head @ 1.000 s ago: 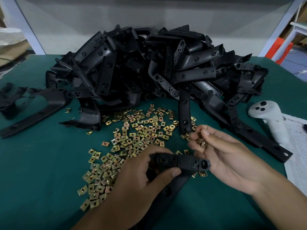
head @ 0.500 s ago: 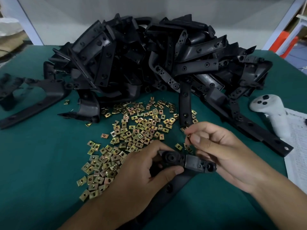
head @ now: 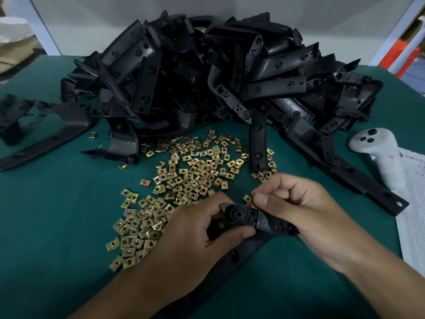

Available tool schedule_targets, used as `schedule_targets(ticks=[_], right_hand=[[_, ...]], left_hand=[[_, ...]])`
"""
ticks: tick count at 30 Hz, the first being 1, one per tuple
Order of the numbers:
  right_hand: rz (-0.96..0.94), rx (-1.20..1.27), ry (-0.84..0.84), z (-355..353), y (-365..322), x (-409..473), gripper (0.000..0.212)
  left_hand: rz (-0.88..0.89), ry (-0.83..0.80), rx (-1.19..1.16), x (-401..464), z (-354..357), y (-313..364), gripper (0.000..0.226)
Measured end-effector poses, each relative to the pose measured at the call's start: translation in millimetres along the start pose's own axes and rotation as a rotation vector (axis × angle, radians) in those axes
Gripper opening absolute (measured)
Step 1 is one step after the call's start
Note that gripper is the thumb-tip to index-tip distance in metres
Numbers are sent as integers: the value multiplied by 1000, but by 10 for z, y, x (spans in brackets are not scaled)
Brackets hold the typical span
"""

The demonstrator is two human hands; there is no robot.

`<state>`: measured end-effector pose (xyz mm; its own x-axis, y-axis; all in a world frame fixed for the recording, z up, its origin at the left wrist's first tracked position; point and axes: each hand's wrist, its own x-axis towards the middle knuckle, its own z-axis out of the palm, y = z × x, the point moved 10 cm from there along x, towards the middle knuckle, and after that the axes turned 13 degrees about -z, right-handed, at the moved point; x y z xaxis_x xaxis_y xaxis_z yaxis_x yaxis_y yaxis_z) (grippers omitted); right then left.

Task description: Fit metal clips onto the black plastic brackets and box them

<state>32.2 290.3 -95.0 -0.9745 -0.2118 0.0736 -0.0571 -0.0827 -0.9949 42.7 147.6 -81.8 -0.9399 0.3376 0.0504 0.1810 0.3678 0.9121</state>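
— Where's the bracket [head: 253, 221] just now?

— Low over the green worktop [head: 57, 215], between both hands. The left hand [head: 195, 233] is curled round its near end, thumb along the front edge; the long arm of the part runs down and away beneath that wrist. The right hand [head: 296, 208] pinches one metal clip [head: 253, 201] between thumb and forefinger, right at the top edge of the bracket's end, its other fingers tucked in behind (whether they also brace the plastic I can't tell; the palm hides it).

— How will the two pieces handle?

— The bracket looks like stiff moulded plastic, light for its length, so a grip close to the end being fitted should stop it twisting. The clip is thin, springy sheet metal, small and probably slick: best held by its flat faces and pushed on square, or it may skate off or cock sideways.

— And the stock?

— Loose clips [head: 184, 176] lie scattered just beyond the hands, the heap of brackets [head: 207, 77] behind them. A white controller [head: 377, 150] lies at the right on a printed sheet [head: 414, 203]. No box shows.
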Motion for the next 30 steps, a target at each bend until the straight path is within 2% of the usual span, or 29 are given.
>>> schedule_targets(ticks=[8, 11, 15, 17, 22, 27, 30], right_hand=[[-20, -3, 20, 17, 5, -8, 15], [-30, -16, 25, 9, 4, -5, 14], [-56, -70, 26, -14, -14, 1, 29], [-92, -92, 30, -14, -49, 3, 24], [-196, -226, 15, 13, -184, 3, 15], [-301, -328, 11, 13, -263, -22, 20], [-347, -471, 24, -43, -276, -40, 20]], left_hand=[[23, -10, 21, -15, -1, 26, 12], [17, -10, 2, -8, 1, 15, 17], [7, 7, -30, -13, -11, -8, 25], [-15, 2, -55, -10, -10, -41, 29], [-36, 21, -65, 1, -21, -95, 33], [-35, 26, -89, 1, -26, -97, 34], [-23, 38, -74, -1, -36, -82, 35]])
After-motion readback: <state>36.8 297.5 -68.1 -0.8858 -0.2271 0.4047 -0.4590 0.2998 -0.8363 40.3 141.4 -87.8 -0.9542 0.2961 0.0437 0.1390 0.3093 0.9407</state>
